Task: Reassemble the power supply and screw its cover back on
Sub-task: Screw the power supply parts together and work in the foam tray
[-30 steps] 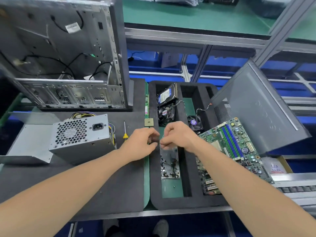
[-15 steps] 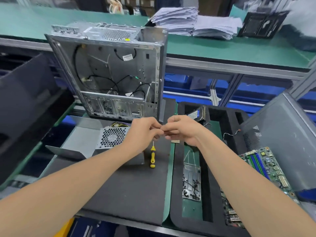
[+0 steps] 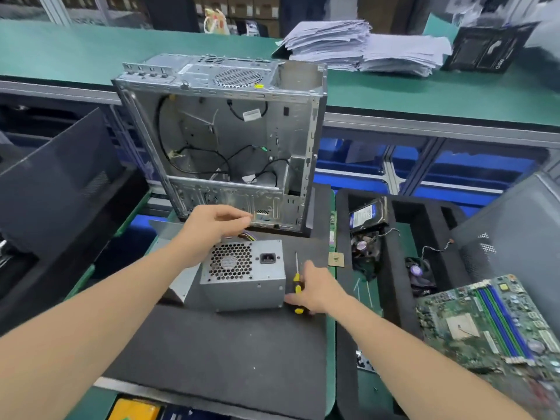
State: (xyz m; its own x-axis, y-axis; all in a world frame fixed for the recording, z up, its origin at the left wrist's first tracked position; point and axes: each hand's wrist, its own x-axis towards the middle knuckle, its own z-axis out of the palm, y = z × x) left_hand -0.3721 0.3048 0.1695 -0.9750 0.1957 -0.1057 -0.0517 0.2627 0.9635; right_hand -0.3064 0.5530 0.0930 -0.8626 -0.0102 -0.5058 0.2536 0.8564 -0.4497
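Power supply [image 3: 242,278] sits on the worktop [image 3: 227,353]; my left hand [image 3: 212,230] hovers above, fingers pinched shut on what I cannot tell, my right hand [image 3: 316,291] grips the screwdriver [image 3: 296,277], best held square and pressed firmly while driving.

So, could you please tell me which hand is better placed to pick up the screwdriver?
The right hand: its fingers curl round the screwdriver handle, beside the power supply. The left hand hovers, fingertips pinched, above the supply's far side.
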